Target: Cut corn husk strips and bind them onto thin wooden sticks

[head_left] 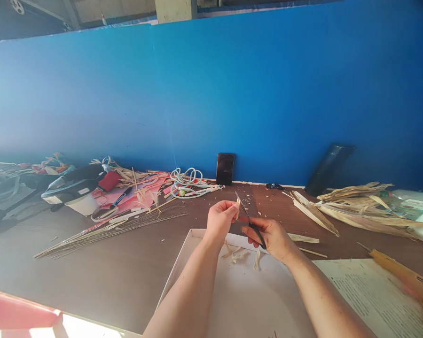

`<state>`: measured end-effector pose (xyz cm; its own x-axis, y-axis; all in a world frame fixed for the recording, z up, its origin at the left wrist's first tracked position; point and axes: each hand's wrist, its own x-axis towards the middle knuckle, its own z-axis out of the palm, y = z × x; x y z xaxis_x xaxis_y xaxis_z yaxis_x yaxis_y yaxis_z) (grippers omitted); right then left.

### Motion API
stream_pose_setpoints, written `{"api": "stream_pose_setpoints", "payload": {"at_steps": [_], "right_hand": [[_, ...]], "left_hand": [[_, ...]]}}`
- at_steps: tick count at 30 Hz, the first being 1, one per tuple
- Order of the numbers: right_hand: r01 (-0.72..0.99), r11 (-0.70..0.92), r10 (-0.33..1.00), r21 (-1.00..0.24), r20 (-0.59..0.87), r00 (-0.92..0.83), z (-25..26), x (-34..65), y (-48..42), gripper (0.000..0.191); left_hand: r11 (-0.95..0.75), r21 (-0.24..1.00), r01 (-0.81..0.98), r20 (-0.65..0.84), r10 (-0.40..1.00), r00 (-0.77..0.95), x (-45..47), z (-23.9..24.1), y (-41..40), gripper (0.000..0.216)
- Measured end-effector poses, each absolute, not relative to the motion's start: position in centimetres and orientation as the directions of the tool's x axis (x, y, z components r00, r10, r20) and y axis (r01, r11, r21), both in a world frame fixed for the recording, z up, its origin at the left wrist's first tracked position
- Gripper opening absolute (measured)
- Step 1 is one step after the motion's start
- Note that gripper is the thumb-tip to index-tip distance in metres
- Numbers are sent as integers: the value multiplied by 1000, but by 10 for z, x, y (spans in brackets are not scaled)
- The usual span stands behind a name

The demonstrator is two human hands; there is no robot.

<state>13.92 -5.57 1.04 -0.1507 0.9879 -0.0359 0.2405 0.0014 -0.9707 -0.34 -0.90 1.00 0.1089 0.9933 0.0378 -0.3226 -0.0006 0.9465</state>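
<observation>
My left hand (223, 219) pinches a small pale piece of dried corn husk (238, 203) between thumb and fingers. Black-handled scissors (255, 232) are gripped in my right hand (270, 237), their blades slanting up and left against the husk piece. Whether the blades are closed is too small to tell. Both hands are above the far edge of a shallow white box (193, 233). Inside that box lie several pale husk scraps (257, 259), below my hands.
A phone (225, 169) leans on the blue wall (268, 94). Coiled pale cord (186, 183), thin wires (127, 232) and pink sheets (146, 190) lie left. Dried husks (359, 211), a dark cylinder (329, 169) and a printed sheet (363, 291) lie right. Small chips dot the table (204, 206).
</observation>
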Motion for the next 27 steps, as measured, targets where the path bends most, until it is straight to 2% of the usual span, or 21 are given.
{"api": "stream_pose_setpoints", "payload": {"at_steps": [7, 21, 27], "right_hand": [[240, 17, 986, -971, -24, -167, 6, 140, -54, 47], [233, -5, 985, -972, -45, -166, 5, 140, -54, 48], [160, -10, 998, -987, -20, -62, 0, 141, -49, 52]], "left_hand": [[1, 944, -331, 37, 994, 107, -4, 9, -9, 29], [1, 947, -322, 38, 993, 114, -4, 10, -10, 28], [-5, 946, -325, 50, 990, 130, -4, 10, -10, 28]]}}
